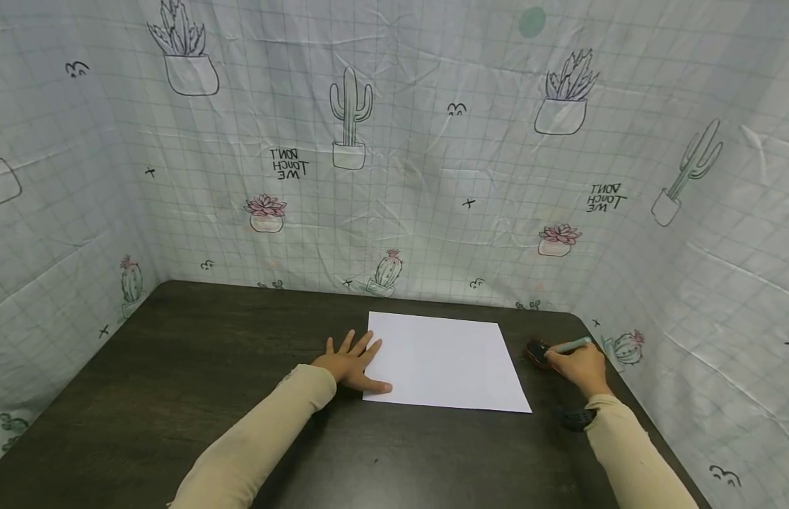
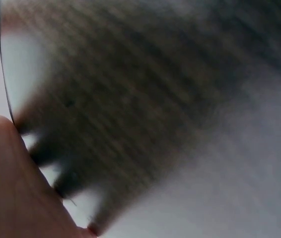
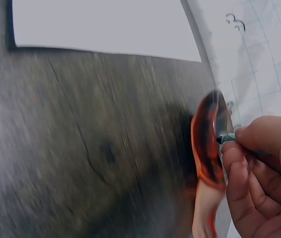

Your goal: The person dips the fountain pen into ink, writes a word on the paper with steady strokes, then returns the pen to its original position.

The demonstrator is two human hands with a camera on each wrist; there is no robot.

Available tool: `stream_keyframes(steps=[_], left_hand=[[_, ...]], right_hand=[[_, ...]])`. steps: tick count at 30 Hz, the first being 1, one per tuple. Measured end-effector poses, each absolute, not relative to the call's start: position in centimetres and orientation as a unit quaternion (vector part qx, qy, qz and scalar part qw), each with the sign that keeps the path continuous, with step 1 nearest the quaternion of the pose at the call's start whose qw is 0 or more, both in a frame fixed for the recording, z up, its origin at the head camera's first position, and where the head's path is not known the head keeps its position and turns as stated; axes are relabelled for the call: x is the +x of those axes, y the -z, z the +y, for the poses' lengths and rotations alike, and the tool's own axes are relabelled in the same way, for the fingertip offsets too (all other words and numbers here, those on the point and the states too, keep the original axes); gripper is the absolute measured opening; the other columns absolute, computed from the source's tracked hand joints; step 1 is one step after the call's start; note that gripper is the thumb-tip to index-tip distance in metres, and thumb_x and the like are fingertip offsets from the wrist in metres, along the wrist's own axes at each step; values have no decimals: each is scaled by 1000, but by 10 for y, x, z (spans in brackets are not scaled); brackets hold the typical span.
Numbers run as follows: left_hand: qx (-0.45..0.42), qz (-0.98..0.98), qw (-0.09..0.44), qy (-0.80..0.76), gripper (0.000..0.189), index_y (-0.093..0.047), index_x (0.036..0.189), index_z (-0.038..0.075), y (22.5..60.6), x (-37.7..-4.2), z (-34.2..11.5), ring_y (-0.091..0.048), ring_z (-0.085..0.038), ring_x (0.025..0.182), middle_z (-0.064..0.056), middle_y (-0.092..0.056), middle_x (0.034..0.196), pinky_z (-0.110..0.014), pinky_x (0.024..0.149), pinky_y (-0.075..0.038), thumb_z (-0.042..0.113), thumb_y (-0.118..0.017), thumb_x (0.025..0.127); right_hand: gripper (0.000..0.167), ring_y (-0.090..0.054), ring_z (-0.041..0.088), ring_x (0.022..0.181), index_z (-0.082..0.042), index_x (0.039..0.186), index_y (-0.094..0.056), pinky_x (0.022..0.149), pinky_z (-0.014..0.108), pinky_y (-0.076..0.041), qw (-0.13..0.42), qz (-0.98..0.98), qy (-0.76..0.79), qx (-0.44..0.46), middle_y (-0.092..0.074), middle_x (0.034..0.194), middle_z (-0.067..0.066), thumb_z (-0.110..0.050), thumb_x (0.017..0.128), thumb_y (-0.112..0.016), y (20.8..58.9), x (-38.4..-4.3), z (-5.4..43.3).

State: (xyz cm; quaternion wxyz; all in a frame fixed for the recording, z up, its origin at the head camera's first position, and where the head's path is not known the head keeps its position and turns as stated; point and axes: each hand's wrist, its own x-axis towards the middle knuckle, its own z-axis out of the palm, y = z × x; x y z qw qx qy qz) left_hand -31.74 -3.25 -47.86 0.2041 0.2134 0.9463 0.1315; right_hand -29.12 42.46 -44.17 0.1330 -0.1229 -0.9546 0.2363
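Note:
A blank white sheet of paper [image 1: 439, 360] lies on the dark table. My left hand [image 1: 351, 367] rests at its left edge with the fingers spread, thumb and fingertips on the paper. In the left wrist view only part of the left palm [image 2: 16, 183] shows. Off the paper's right side, my right hand [image 1: 582, 369] pinches a slim pale green pen-like stick [image 1: 573, 345] with a black tip. The tip is at a small dark, orange-brown rimmed dish [image 3: 207, 141]; whether it touches the dish I cannot tell.
The dark wood-grain table [image 1: 197, 367] extends left and in front of the paper. A pale cloth [image 1: 420, 177] printed with cacti hangs behind and along both sides. A black band [image 1: 575, 419] is at my right wrist.

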Motion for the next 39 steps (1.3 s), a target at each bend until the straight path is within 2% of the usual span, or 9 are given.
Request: stream_keyframes(steps=[5, 12, 17, 24, 30, 39], left_hand=[[212, 947, 204, -131, 110, -3, 155, 34, 479, -318, -33, 17, -31, 145, 7, 11, 161, -67, 107, 13, 87, -48, 70], [212, 946, 208, -128, 109, -3, 155, 34, 477, -318, -32, 18, -30, 145, 8, 12, 161, -66, 107, 13, 87, -48, 71], [214, 947, 205, -127, 109, -2, 155, 34, 479, -319, -31, 17, -30, 145, 8, 12, 161, -67, 107, 12, 87, -47, 70], [213, 948, 204, -123, 110, -2, 155, 35, 483, -322, -32, 17, -30, 145, 8, 12, 161, -67, 107, 12, 88, -47, 69], [212, 948, 201, -128, 110, -4, 155, 34, 481, -320, -32, 17, -31, 145, 7, 11, 161, -67, 107, 12, 87, -48, 70], [214, 947, 200, -129, 111, -4, 155, 34, 480, -319, -32, 16, -31, 145, 8, 11, 161, -67, 107, 12, 88, -48, 69]], right_hand=[[39, -59, 52, 92, 7, 100, -72, 71, 56, -50, 128, -951, -248, -131, -63, 101, 36, -28, 83, -69, 443, -296, 415], [50, -54, 57, 97, 18, 99, -63, 75, 61, -47, 145, -943, -263, -141, -58, 103, 41, -29, 85, -70, 443, -298, 411], [44, -56, 56, 95, 15, 96, -67, 76, 60, -47, 165, -935, -272, -156, -62, 99, 38, -28, 85, -70, 445, -298, 416], [45, -52, 56, 101, 14, 100, -68, 80, 62, -44, 156, -933, -268, -182, -57, 109, 41, -29, 85, -68, 450, -297, 428], [39, -57, 52, 92, 12, 96, -70, 74, 58, -46, 158, -934, -271, -170, -63, 99, 36, -25, 85, -69, 448, -293, 432], [44, -58, 53, 89, 17, 94, -67, 73, 60, -47, 153, -940, -254, -167, -62, 97, 38, -25, 82, -70, 445, -289, 432]])
